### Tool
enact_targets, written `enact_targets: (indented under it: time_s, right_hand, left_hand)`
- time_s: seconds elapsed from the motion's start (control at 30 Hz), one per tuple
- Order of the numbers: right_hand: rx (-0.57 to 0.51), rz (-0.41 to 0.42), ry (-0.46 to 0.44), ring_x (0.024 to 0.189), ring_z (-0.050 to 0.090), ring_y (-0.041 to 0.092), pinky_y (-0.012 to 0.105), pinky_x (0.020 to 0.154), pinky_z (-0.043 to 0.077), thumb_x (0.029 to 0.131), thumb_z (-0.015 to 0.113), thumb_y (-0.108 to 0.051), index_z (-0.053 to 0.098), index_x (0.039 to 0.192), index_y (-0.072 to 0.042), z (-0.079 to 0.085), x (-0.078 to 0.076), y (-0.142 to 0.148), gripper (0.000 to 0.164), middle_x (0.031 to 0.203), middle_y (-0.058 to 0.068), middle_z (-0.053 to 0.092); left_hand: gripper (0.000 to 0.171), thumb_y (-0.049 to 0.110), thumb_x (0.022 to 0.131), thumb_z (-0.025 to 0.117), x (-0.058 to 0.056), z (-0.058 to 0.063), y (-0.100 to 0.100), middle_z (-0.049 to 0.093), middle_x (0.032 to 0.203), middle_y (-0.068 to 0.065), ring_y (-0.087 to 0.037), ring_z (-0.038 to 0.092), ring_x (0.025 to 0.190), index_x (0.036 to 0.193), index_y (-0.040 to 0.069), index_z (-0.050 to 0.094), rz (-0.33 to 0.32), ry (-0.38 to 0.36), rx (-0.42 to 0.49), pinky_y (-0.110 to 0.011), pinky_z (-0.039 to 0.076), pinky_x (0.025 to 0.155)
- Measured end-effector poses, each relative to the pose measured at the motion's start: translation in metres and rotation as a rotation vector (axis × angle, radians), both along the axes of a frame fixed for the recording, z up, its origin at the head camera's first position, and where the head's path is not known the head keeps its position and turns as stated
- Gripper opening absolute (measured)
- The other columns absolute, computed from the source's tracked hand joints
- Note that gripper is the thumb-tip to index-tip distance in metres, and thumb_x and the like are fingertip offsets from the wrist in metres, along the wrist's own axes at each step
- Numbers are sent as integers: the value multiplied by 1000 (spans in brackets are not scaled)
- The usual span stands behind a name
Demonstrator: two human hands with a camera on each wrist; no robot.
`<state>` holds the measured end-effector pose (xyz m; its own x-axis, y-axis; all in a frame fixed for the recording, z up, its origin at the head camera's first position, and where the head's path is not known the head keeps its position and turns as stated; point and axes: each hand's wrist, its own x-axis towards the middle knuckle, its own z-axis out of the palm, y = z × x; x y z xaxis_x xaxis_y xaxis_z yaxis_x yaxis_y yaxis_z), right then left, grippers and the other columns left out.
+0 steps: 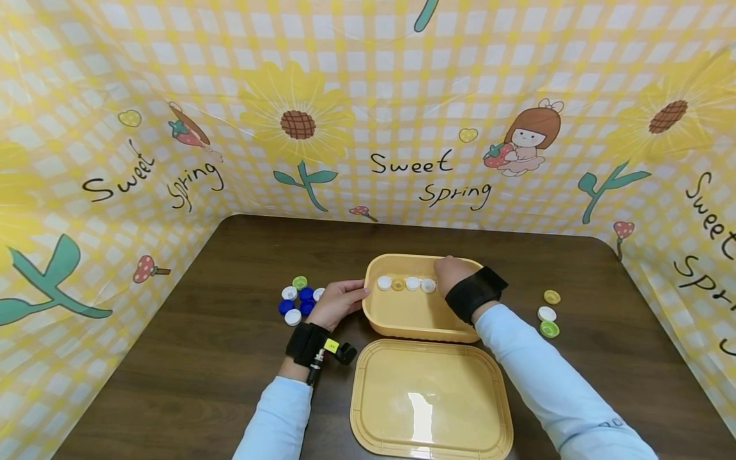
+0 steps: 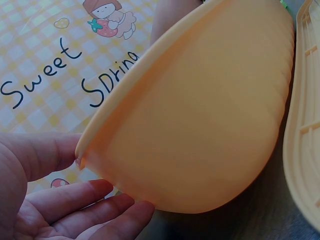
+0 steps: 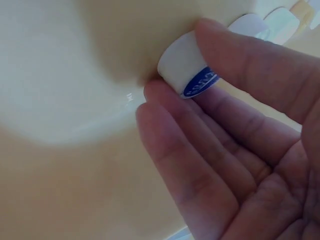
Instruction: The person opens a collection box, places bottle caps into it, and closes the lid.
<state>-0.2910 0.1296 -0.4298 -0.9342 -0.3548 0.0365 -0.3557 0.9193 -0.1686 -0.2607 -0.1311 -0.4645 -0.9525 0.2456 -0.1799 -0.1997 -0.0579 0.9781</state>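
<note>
Near the middle of the table stands a yellow plastic box (image 1: 420, 313), with a row of several bottle caps (image 1: 412, 283), white and yellow, along the far side of its floor. My left hand (image 1: 339, 301) grips the box at its left end, thumb (image 2: 45, 155) at the rim and fingers (image 2: 100, 210) against the outer wall. Inside the box, at the right end of the row, my right hand (image 1: 454, 276) pinches a white bottle cap (image 3: 182, 62) with blue printing between thumb and fingers. In the head view that cap is hidden behind the hand.
A matching yellow lid (image 1: 428, 399) lies in front of the box. Left of it is a cluster of blue, white and green caps (image 1: 285, 306). At the right, a white cap (image 1: 547, 314) lies between a yellow cap (image 1: 552, 297) and a green cap (image 1: 549, 329). Checked cloth (image 1: 368, 115) walls the table.
</note>
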Motion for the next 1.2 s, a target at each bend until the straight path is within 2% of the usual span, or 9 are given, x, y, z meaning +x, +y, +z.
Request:
enact_targets:
  time_s: [0.1,0.37,0.57,0.73,0.9,1.0,1.07,1.13,1.2]
  right_hand:
    - [-6,21,22,61,48,19,35,60,44,89,52,13,56,73,-5,-1,2,0,24,66,7,53]
    - [-5,71,83,60,45,18,33,57,40,87,54,14,50,71,-7,-18,-1,7,27,65,4,47]
    - [-12,54,79,59,41,18,32,56,37,85,54,16,49,69,-8,-12,3,4,29,63,3,45]
    - [-4,34,25,58,39,18,31,55,35,85,56,14,51,69,-6,5,8,1,26,62,4,46]
    - [-10,-46,-81,55,35,18,30,54,33,82,69,3,56,71,-4,21,2,4,18,60,3,39]
    - [-39,-88,-105,56,40,19,31,55,37,79,73,0,60,74,-2,36,0,10,15,62,5,45]
    - [-57,-110,-107,59,49,22,34,57,42,79,75,-1,63,76,-1,50,4,16,12,66,7,54]
    - [-79,-111,-87,68,58,27,38,63,49,78,76,-1,68,83,3,62,9,24,10,77,13,64]
    - [-96,-119,-70,80,64,34,43,71,53,79,76,-3,70,94,7,72,15,32,19,90,20,68]
  left_hand:
    - [39,2,97,56,0,1,0,54,130,-30,-37,55,118,132,-14,50,2,-1,-1,-37,50,92]
    - [39,2,97,56,1,1,0,53,130,-30,-37,55,118,132,-15,50,2,-4,-5,-38,50,93]
    - [39,2,97,56,1,-1,1,53,131,-30,-37,54,119,132,-14,50,-5,-3,-4,-39,49,94]
    - [39,2,97,57,1,-1,1,54,130,-30,-37,55,118,132,-13,51,1,0,-9,-39,49,94]
    - [38,4,97,57,-1,-3,0,55,130,-29,-36,56,117,132,-12,52,-4,1,-22,-40,48,94]
    - [39,4,97,57,-1,-2,1,54,130,-29,-36,56,117,132,-12,52,-4,0,-20,-40,48,94]
    - [39,3,97,57,0,-1,1,54,130,-29,-36,56,118,132,-13,52,0,-1,-19,-39,49,94]
    - [39,3,97,57,1,0,1,54,131,-29,-36,56,118,132,-13,51,3,-4,-17,-39,48,94]
    - [39,3,97,57,1,1,1,54,131,-29,-36,55,118,133,-12,51,4,-8,-17,-39,48,94]
